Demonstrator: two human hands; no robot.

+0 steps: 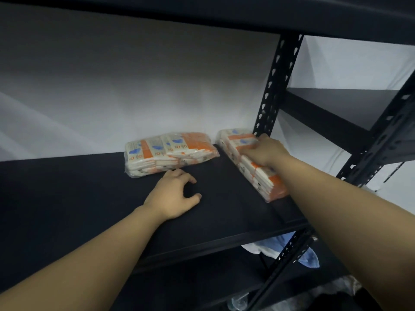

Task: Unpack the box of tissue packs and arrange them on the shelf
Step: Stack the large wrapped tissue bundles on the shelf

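Observation:
Two clear-wrapped bundles of white and orange tissue packs lie on the dark shelf board [67,198]. The left bundle [170,152] lies flat near the back of the board. The right bundle [244,160] runs along the right edge beside the metal upright. My right hand [266,151] rests on top of the right bundle, fingers pressed on it. My left hand [174,195] lies on the board just in front of the left bundle, fingers curled and spread, holding nothing. The box is out of view.
A black perforated upright [278,86] stands at the back right corner, another post [381,140] at the front right. A second shelf unit [336,104] stands to the right. The shelf above [202,10] overhangs. Blue and white plastic [310,257] shows below.

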